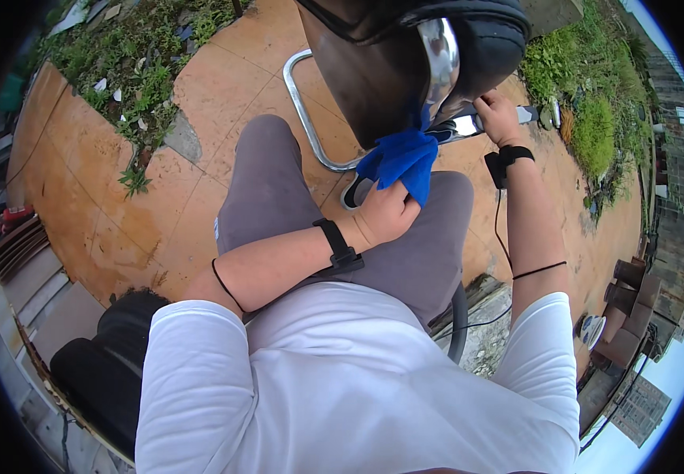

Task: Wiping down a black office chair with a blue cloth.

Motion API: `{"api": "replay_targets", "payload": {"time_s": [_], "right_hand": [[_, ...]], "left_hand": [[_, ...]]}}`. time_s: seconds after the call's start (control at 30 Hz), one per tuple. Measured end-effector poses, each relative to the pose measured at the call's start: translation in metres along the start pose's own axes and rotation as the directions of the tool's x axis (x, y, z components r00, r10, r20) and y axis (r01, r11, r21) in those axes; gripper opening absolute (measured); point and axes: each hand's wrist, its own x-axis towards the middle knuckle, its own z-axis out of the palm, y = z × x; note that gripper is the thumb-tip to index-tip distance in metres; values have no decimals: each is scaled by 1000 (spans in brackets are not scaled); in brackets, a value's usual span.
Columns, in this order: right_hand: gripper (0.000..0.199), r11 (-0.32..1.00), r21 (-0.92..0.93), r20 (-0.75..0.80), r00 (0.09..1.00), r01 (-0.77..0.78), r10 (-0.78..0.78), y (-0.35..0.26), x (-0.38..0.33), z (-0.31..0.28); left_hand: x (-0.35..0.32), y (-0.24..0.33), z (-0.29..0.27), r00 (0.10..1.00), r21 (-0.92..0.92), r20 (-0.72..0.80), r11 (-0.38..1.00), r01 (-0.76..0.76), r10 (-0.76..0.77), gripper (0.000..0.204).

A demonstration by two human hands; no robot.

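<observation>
My left hand (385, 212) is closed on a bright blue cloth (402, 159) and presses it against the underside of a tilted dark chair (373, 75) with a shiny chrome frame (440, 55). My right hand (498, 117) grips a chrome part of that chair frame at its right side. Both wrists wear black bands. The chair rests over my lap, above my grey trousers (275, 193).
Orange paving tiles (223, 87) lie under the chair. A chrome tube loop (302, 110) of the frame curves down at the left. Weedy ground (136, 63) is at upper left and green plants (595, 126) at right. A black seat cushion (105, 371) sits at lower left.
</observation>
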Motion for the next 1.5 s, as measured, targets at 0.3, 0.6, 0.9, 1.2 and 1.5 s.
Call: {"api": "replay_targets", "payload": {"time_s": [0.3,0.6,0.9,1.2,1.5], "right_hand": [[33,999,28,5,1000,-16,15,4,1,2],[33,999,29,16,1000,-18,18,-3,4,1],[32,999,36,-9,1000,-16,16,4,2,2],[32,999,35,-11,1000,6,-6,7,0,3],[33,999,47,-21,1000,15,-14,2,1,2]], "left_hand": [[17,7,-12,862,-119,189,861,495,-470,27],[30,-45,-4,752,-38,203,762,646,-627,23],[31,-56,2,736,176,207,764,620,-645,31],[35,-76,-1,689,312,211,715,625,-694,26],[32,-85,-2,617,438,284,671,598,-734,29]]}}
